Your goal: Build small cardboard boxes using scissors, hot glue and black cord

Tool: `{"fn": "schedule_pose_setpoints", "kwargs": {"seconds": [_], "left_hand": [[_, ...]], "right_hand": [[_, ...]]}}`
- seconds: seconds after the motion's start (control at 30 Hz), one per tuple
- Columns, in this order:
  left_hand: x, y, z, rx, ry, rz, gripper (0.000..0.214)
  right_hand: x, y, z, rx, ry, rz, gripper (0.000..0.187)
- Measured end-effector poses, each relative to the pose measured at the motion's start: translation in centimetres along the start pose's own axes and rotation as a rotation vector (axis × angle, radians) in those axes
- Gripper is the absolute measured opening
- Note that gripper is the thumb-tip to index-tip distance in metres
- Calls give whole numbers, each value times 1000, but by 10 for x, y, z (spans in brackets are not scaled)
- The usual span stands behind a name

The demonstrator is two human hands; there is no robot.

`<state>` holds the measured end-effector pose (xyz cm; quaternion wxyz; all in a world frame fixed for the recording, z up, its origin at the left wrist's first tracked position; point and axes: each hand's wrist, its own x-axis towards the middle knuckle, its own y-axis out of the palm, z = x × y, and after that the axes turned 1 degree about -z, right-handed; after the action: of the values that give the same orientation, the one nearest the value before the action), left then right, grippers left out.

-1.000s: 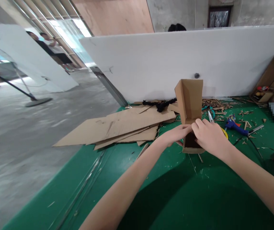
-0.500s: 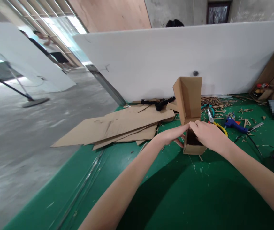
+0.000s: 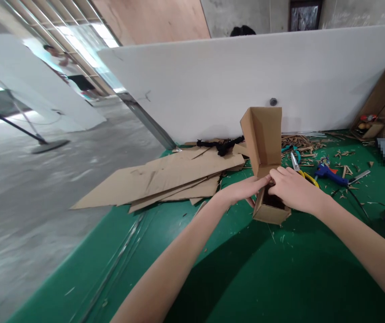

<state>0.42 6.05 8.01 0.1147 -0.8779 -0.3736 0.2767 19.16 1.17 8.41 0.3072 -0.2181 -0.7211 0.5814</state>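
Note:
A cardboard box structure (image 3: 267, 134) stands on the green table, with a tall upright part at the back and a low, open-topped box part (image 3: 270, 214) toward me. My left hand (image 3: 244, 190) grips the low part from its left side, fingers stretched along the top and the thumb lower down. Across the opening lies my right hand (image 3: 290, 185), its fingers curled over the inner edge near the joint of the two parts. Both hands meet there. The fingertips of my right hand are partly hidden inside the box.
Flat cardboard sheets (image 3: 165, 177) lie at the left, a black cloth-like piece (image 3: 222, 146) behind them. Yellow-handled scissors (image 3: 308, 178), a blue glue gun (image 3: 330, 174) and cardboard scraps (image 3: 303, 146) are to the right. A white partition (image 3: 192, 89) bounds the back.
The low part of the box has turned slightly and its near end shows more. My right hand's fingers have curled further into the opening. My left hand has shifted slightly left.

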Motion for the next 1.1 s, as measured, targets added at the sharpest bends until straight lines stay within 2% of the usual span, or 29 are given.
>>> {"fn": "schedule_pose_setpoints", "kwargs": {"seconds": [0.27, 0.4, 0.53, 0.7, 0.93, 1.1], "left_hand": [[-2, 1, -5, 17, -1, 53, 55], [-3, 3, -8, 21, -7, 67, 55], [-6, 1, -9, 12, -9, 65, 61], [-6, -3, -7, -28, -29, -26, 66], [0, -4, -2, -65, -18, -14, 65], [0, -4, 0, -74, -24, -7, 59]], "right_hand": [[4, 13, 7, -23, 74, -24, 20], [7, 15, 4, 37, 102, 10, 22], [7, 13, -7, 225, 65, 12, 24], [5, 12, -18, 485, 120, -58, 24], [6, 8, -12, 341, 122, -41, 18], [4, 8, -11, 451, 238, -63, 19]]}}
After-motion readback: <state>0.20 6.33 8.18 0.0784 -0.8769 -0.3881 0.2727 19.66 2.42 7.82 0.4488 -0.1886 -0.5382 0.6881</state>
